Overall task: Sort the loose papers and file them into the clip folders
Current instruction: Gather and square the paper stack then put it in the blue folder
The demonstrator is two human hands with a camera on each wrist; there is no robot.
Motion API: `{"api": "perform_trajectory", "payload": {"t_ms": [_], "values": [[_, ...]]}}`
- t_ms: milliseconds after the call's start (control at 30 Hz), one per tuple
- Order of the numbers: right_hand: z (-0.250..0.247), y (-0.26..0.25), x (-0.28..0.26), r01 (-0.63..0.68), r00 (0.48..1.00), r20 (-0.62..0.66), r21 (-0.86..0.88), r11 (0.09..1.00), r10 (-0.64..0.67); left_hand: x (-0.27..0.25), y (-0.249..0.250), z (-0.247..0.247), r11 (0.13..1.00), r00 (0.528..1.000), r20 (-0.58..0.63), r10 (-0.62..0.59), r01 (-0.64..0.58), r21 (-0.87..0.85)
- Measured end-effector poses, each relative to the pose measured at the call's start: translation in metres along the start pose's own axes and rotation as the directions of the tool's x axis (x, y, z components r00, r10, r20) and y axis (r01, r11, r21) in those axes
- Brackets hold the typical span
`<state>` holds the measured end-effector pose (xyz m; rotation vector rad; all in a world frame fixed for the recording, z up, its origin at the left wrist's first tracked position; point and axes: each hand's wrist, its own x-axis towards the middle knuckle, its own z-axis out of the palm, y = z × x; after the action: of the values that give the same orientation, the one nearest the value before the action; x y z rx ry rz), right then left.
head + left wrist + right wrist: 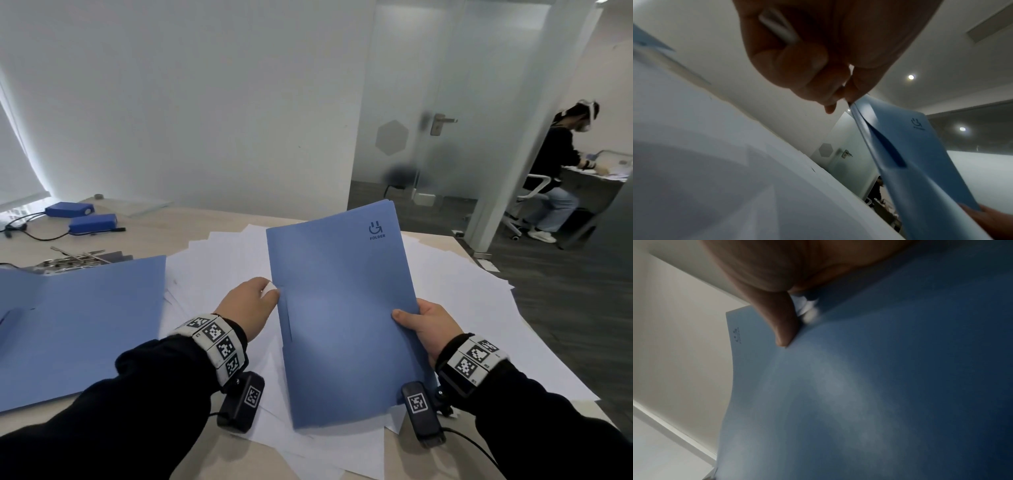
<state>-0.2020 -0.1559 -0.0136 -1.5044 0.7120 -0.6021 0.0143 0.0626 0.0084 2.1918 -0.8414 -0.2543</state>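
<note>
Now both hands (249, 306) (426, 327) on the closed blue folder (342, 308).

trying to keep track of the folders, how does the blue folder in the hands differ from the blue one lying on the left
The held folder is closed and lifted, the right hand gripping one edge and the left hand pinching the spine edge; the left folder lies flat on the table, spread open. The held folder shows a printed logo; none shows on the left folder. Both are the same blue and overlap the loose papers.
</note>
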Motion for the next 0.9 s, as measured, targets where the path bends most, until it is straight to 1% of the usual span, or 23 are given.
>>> {"api": "perform_trajectory", "payload": {"t_ms": [67,133,167,233,300,467,600,700,833,900], "values": [[0.002,0.000,-0.001,-0.003,1.000,0.000,0.025,1.000,0.003,-0.006,0.003,0.005,0.979,0.998,0.023,-0.053,0.056,-0.195],[0.003,0.001,-0.001,-0.010,1.000,-0.004,0.041,0.999,0.010,-0.010,0.005,0.010,0.931,0.995,0.063,-0.079,0.097,-0.353],[0.004,0.001,-0.001,-0.013,1.000,-0.007,0.045,0.999,0.014,-0.011,0.006,0.013,0.893,0.991,0.086,-0.098,0.126,-0.432],[0.004,0.003,-0.001,-0.021,1.000,-0.008,0.049,0.999,0.021,-0.013,0.008,0.018,0.774,0.978,0.142,-0.150,0.206,-0.599],[0.004,0.006,-0.002,-0.026,1.000,-0.005,0.053,0.998,0.027,-0.016,0.009,0.022,0.669,0.963,0.194,-0.189,0.271,-0.693],[0.005,0.010,-0.005,-0.056,0.998,-0.006,0.075,0.996,0.056,-0.020,0.005,0.029,0.537,0.944,0.223,-0.242,0.322,-0.780],[0.005,0.012,-0.005,-0.071,0.997,-0.007,0.081,0.994,0.071,-0.021,0.002,0.033,0.476,0.940,0.239,-0.244,0.331,-0.815],[0.004,0.013,-0.006,-0.086,0.996,-0.004,0.092,0.992,0.086,-0.021,-0.001,0.037,0.462,0.938,0.264,-0.226,0.342,-0.818],[0.005,0.015,-0.007,-0.102,0.995,0.002,0.105,0.989,0.103,-0.020,-0.005,0.042,0.518,0.938,0.246,-0.243,0.340,-0.785],[0.006,0.016,-0.007,-0.108,0.994,0.002,0.110,0.988,0.108,-0.019,-0.006,0.043,0.496,0.936,0.251,-0.249,0.345,-0.797]]}}
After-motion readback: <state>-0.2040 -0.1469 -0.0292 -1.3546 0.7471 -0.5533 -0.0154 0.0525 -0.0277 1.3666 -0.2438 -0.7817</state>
